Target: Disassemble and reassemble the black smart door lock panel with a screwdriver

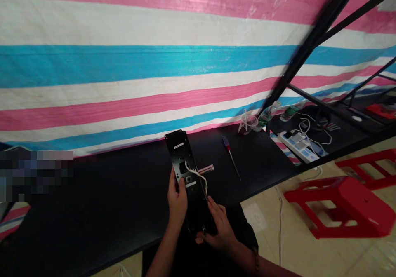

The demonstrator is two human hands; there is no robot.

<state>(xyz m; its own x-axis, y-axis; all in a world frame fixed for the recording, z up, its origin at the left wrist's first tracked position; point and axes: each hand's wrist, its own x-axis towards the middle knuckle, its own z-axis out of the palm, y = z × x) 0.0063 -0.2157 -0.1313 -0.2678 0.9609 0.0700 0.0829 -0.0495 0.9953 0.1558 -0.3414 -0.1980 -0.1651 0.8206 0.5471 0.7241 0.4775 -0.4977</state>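
A long black panel (180, 154) with small holes, white labels and a white cable (201, 175) is held tilted over the near edge of the black table. My left hand (178, 198) grips its left edge, thumb on the face. Around the lower right part is my right hand (220, 226), its fingers at the cable's lower end and the panel's bottom. A screwdriver (231, 157) with a purple and red handle lies to the right. Partly behind the panel rests a pinkish, clear-ended object (206, 169).
A plastic cup (248, 123) and a green-labelled bottle (266, 117) stand at the table's back right. Further right are a white power strip (298, 146) with cables, a black metal frame (297, 58) and a red stool (349, 207). Striped sheeting (123, 62) hangs behind the table.
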